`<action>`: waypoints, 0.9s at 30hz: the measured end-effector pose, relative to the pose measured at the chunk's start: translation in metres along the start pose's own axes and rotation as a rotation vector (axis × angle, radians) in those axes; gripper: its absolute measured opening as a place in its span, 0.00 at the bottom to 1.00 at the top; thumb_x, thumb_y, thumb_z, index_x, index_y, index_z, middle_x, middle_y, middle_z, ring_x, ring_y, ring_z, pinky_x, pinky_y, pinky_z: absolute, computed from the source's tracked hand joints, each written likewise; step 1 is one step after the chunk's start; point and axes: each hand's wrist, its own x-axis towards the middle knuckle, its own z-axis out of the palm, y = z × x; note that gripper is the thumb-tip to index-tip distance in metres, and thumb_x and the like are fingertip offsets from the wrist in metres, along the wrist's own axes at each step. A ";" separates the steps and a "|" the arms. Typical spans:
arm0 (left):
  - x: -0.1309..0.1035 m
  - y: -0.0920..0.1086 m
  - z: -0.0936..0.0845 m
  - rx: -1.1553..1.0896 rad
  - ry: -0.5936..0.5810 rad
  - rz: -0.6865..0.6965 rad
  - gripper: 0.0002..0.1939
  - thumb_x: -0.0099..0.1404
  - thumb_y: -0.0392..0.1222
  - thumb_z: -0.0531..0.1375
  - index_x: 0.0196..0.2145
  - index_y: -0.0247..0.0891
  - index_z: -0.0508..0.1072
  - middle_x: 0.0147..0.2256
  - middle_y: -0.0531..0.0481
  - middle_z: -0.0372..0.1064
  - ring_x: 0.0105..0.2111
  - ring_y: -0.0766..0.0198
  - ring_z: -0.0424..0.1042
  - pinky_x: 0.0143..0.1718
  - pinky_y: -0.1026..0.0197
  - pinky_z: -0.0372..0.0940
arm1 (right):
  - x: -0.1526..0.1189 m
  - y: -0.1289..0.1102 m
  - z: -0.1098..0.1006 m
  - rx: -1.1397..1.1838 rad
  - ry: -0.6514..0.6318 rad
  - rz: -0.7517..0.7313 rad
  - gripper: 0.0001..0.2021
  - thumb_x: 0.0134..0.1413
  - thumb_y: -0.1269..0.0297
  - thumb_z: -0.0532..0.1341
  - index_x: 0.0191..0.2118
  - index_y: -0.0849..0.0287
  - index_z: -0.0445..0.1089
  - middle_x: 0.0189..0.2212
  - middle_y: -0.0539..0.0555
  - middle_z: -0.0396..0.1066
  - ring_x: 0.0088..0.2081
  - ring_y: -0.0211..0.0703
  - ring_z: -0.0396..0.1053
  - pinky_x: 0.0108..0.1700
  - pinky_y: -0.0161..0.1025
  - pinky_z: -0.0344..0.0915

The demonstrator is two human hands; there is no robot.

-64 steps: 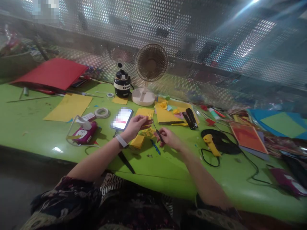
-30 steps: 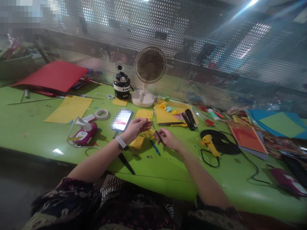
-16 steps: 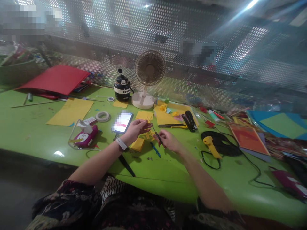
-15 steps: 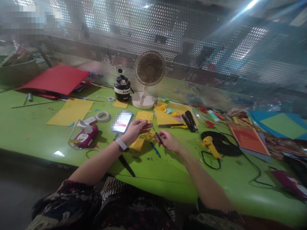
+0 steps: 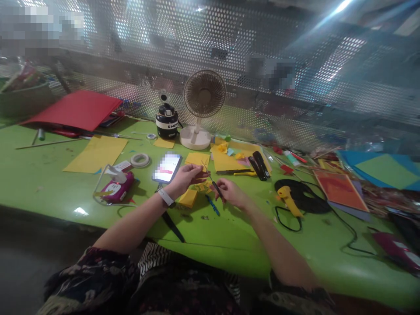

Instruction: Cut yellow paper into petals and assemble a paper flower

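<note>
Over the middle of the table, my left hand is closed in a pinch; what lies between its fingertips is too small to make out. My right hand grips the black handles of a pair of scissors, whose thin blades point up and left, close to my left fingertips. Below the hands lie crumpled yellow paper pieces, a folded yellow paper block and a twisted blue strip. A lit phone rests just left of my left hand.
Behind the hands stand a white fan and a black bottle. On the right are a stapler and a yellow glue gun with its cord. Masking tape and a purple device sit left.
The scissor blades look slightly more spread apart near my left fingertips. Both hands stay in nearly the same place.
</note>
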 end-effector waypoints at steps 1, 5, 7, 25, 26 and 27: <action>0.000 -0.001 0.000 0.004 -0.007 -0.007 0.07 0.65 0.37 0.64 0.33 0.31 0.70 0.35 0.39 0.79 0.34 0.61 0.80 0.37 0.60 0.75 | 0.000 0.000 0.000 0.004 0.001 -0.004 0.26 0.44 0.40 0.68 0.30 0.56 0.60 0.20 0.46 0.69 0.17 0.32 0.60 0.19 0.32 0.57; 0.001 -0.003 0.000 0.006 -0.010 -0.008 0.07 0.65 0.37 0.65 0.33 0.31 0.71 0.35 0.39 0.79 0.34 0.61 0.80 0.39 0.60 0.75 | 0.000 0.001 -0.001 0.006 -0.005 -0.015 0.24 0.47 0.41 0.67 0.31 0.57 0.60 0.21 0.46 0.68 0.18 0.32 0.60 0.19 0.31 0.57; 0.002 -0.004 -0.001 0.006 0.000 -0.005 0.07 0.65 0.38 0.64 0.33 0.32 0.71 0.35 0.39 0.79 0.35 0.61 0.80 0.38 0.60 0.75 | -0.001 0.000 -0.001 -0.009 -0.007 -0.026 0.24 0.48 0.41 0.66 0.31 0.57 0.60 0.21 0.46 0.69 0.17 0.31 0.59 0.19 0.31 0.56; 0.004 -0.004 -0.006 0.029 -0.004 0.028 0.07 0.64 0.39 0.65 0.34 0.31 0.72 0.34 0.41 0.78 0.36 0.60 0.80 0.40 0.58 0.75 | -0.003 -0.002 -0.001 -0.019 -0.001 -0.006 0.27 0.44 0.37 0.67 0.30 0.56 0.60 0.19 0.46 0.69 0.15 0.30 0.56 0.16 0.31 0.54; 0.003 -0.003 -0.005 0.033 -0.013 0.033 0.08 0.63 0.39 0.66 0.33 0.32 0.72 0.34 0.41 0.78 0.35 0.61 0.80 0.39 0.59 0.75 | -0.003 -0.002 0.000 -0.021 0.008 -0.008 0.27 0.43 0.37 0.67 0.30 0.56 0.59 0.18 0.45 0.69 0.15 0.30 0.56 0.16 0.31 0.54; 0.003 -0.003 -0.005 0.038 -0.020 0.036 0.08 0.63 0.39 0.66 0.33 0.32 0.72 0.34 0.42 0.78 0.35 0.61 0.80 0.39 0.59 0.75 | -0.002 -0.002 0.000 -0.020 0.016 -0.011 0.27 0.43 0.37 0.67 0.30 0.56 0.59 0.18 0.45 0.69 0.15 0.31 0.56 0.16 0.31 0.54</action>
